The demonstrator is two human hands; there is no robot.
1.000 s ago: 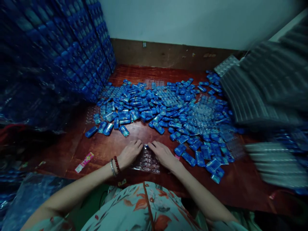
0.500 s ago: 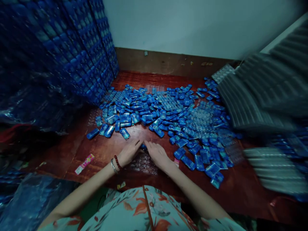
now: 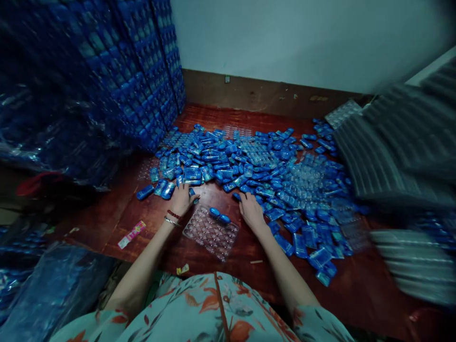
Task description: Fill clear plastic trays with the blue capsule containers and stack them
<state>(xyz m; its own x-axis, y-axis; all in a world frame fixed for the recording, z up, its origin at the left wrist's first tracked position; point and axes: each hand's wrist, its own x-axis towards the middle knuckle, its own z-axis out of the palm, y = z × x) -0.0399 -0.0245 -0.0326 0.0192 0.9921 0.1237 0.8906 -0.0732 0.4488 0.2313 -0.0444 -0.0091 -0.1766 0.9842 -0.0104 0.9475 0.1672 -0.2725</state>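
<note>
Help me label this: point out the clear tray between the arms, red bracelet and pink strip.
Clear tray [image 3: 210,235]: head view, middle cells.
Red bracelet [image 3: 174,214]: head view, its beads.
Pink strip [image 3: 133,234]: head view, middle.

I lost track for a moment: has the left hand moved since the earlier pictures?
Yes: the left hand moved leftward and forward, judged against the small pale square on the back board.

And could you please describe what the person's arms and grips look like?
The sleeves are short, pale green patterned in orange. On the left arm are dark red beads and a silvery bangle; the right arm has neither. The left grip and right grip are gloveless.
</note>
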